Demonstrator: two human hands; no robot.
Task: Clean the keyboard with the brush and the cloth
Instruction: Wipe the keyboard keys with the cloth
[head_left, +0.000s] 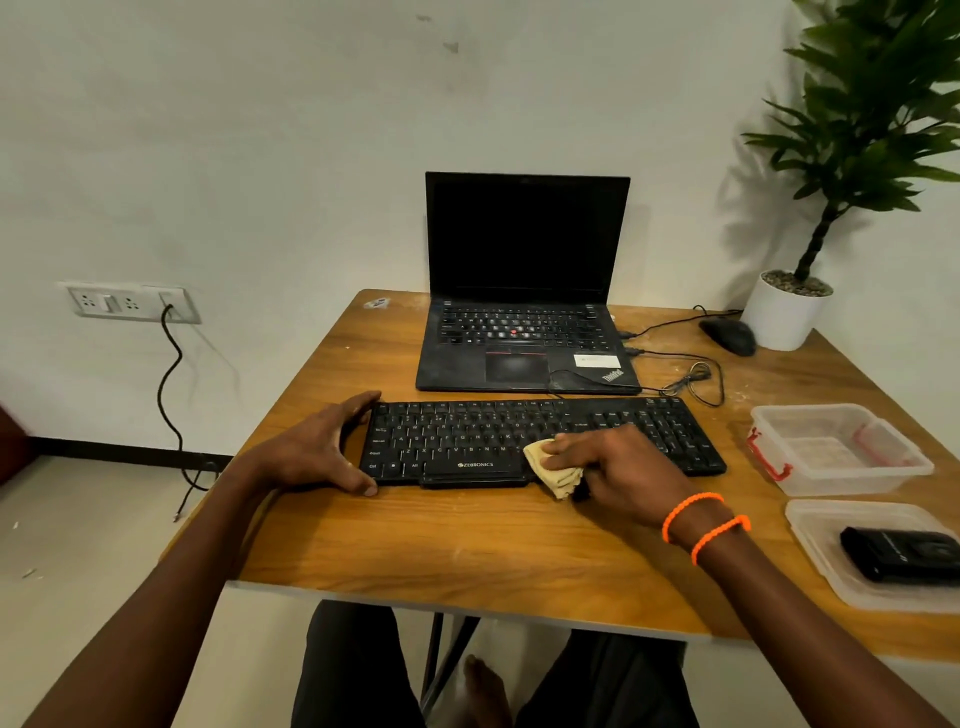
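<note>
A: From the head camera, where does the keyboard sit?

B: Flat on the wooden table, just in front of the open laptop, long side toward the person. The brand label faces the near edge.

A: And the left hand?

B: It braces the keyboard's left end. The fingers curve round the far corner and the thumb lies against the near corner, so the hand is grasping the keyboard.

A: The right hand?

B: It presses a crumpled yellow cloth onto the keyboard's near edge, right of the label. The fingers lie over the cloth, slightly bent; part of the cloth spills off the keyboard onto the table. I would call it holding the cloth down under the fingers. Two orange bands circle that wrist.

A: Do you see the brush?

B: I cannot pick one out for certain.

A: What else is on the table?

B: A black mouse beside a white pot with a green plant at the far right corner, and its cable looping toward the laptop. Nearer on the right, a clear plastic box with red clips, and a clear lid with a small black object lying on it. A wall socket with a black cord plugged in is on the left wall.
</note>
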